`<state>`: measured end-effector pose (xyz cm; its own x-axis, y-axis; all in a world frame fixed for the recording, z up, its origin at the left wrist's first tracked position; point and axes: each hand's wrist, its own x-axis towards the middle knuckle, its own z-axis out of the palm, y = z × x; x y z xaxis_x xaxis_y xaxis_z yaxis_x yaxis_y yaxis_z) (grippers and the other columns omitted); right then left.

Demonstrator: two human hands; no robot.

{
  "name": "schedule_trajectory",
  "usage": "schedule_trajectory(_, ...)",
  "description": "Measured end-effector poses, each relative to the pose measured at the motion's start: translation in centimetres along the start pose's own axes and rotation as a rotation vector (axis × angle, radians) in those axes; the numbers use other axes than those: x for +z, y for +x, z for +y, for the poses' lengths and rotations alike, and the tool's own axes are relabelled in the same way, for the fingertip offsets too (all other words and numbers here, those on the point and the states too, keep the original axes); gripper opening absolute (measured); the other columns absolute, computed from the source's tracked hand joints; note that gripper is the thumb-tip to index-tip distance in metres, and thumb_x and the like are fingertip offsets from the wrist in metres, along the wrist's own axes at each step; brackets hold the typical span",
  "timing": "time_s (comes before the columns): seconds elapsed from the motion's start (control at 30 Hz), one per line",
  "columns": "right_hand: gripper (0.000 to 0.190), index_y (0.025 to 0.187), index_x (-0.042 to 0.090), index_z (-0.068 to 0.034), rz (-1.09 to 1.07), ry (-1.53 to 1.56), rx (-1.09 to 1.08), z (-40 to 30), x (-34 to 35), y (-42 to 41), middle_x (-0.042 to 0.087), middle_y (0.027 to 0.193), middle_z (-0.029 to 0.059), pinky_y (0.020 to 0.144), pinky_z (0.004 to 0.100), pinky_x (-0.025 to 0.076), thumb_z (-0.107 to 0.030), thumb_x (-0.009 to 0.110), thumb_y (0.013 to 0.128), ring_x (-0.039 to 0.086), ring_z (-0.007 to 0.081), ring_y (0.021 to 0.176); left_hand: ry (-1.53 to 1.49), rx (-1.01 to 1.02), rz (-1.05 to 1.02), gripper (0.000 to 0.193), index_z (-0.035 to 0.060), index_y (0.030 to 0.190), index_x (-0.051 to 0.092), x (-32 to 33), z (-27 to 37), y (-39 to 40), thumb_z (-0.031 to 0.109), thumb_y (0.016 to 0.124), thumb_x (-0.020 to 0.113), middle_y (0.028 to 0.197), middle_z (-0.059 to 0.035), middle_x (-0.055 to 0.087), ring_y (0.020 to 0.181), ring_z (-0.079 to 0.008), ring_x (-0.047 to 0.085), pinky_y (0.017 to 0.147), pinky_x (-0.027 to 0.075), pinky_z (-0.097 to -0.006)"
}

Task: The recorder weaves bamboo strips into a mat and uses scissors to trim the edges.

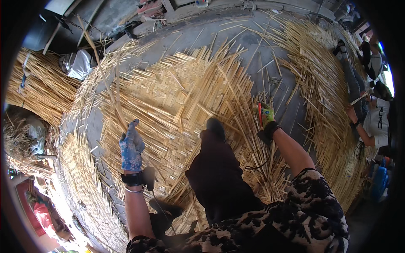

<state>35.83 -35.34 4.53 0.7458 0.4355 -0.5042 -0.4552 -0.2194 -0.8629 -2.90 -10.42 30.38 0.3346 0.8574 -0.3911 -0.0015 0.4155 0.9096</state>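
Note:
My left hand [133,144], in a blue floral glove, grips a few long split reed strips [117,110] that rise toward the upper left. Below me spreads a half-woven reed mat [177,88] in a herringbone pattern, with loose strip ends fanning out at its edges. On the right, my right hand [267,116] wears a yellow-green floral glove and is closed around a slim red tool [260,114]. What kind of tool it is, I cannot tell. That hand is over the mat's right fringe. My foot [216,127] rests on the weave.
Another woven mat [326,104] extends along the right, where a co-worker [371,118] sits holding strips. Tied reed bundles [41,82] lie at left, near a silver plastic bag [80,64]. A further mat [85,177] lies lower left. Grey concrete floor [284,91] shows between mats.

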Motion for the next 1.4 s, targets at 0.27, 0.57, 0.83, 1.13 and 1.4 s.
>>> schedule_trajectory(0.27, 0.035, 0.107, 0.054, -0.007, -0.192, -0.812, -0.08, 5.2, 4.2, -1.9, 0.061, 0.075, 0.0065, 0.053, 0.032, 0.044, -0.021, 0.059, 0.075, 0.058, 0.0182, 0.062, 0.688, 0.071, 0.119, 0.026, 0.0046, 0.093, 0.059, 0.4, -11.3, 3.1, 0.024, 0.077, 0.063, 0.054, -0.0008, 0.051, 0.045, -0.0101, 0.045, 0.043, 0.037, -0.0251)
schedule_trajectory(0.57, 0.033, 0.106, 0.055, -0.011, -0.496, -0.511, 0.437, 3.4, 10.3, -8.1, 0.062, 0.089, 0.0064, 0.07, 0.035, 0.048, -0.031, 0.053, 0.079, 0.06, 0.0246, 0.081, 1.113, 0.075, -0.367, 0.04, 0.0139, 0.114, 0.049, -4.7, -17.2, -5.6, 0.038, 0.082, 0.048, 0.086, -0.0163, 0.06, 0.079, -0.0311, 0.058, 0.066, 0.046, -0.0381)
schedule_trajectory(0.83, 0.068, 0.118, 0.041, -0.003, -1.184, 0.084, 0.56, -5.2, 25.5, -15.3, 0.046, 0.116, 0.0194, 0.085, 0.042, 0.042, -0.059, 0.034, 0.081, 0.047, 0.0319, 0.105, 1.045, 0.351, -0.283, 0.033, 0.0134, 0.113, 0.048, -3.3, -10.9, -11.0, 0.023, 0.081, 0.048, 0.08, -0.0148, 0.06, 0.071, -0.032, 0.057, 0.06, 0.045, -0.0399)
schedule_trajectory(1.13, 0.059, 0.114, 0.044, -0.002, -1.132, 0.463, 0.198, -14.9, 24.0, -20.6, 0.052, 0.109, 0.0172, 0.081, 0.0404, 0.044, -0.052, 0.035, 0.083, 0.053, 0.0301, 0.094, 1.016, 0.505, -0.021, 0.025, 0.0096, 0.096, 0.054, -9.6, -10.4, -18.6, 0.03, 0.085, 0.046, 0.071, -0.0152, 0.058, 0.067, -0.0325, 0.056, 0.058, 0.043, -0.0414)
schedule_trajectory(1.4, 0.058, 0.116, 0.043, -0.002, -0.816, -0.171, -0.015, -6.3, 23.9, -19.7, 0.052, 0.109, 0.0174, 0.081, 0.0393, 0.044, -0.051, 0.034, 0.084, 0.052, 0.0296, 0.095, 1.168, 0.093, -0.045, 0.024, 0.0101, 0.088, 0.058, -19.4, -17.3, -20.8, 0.032, 0.079, 0.05, 0.077, -0.0145, 0.06, 0.075, -0.0329, 0.057, 0.063, 0.045, -0.0428)
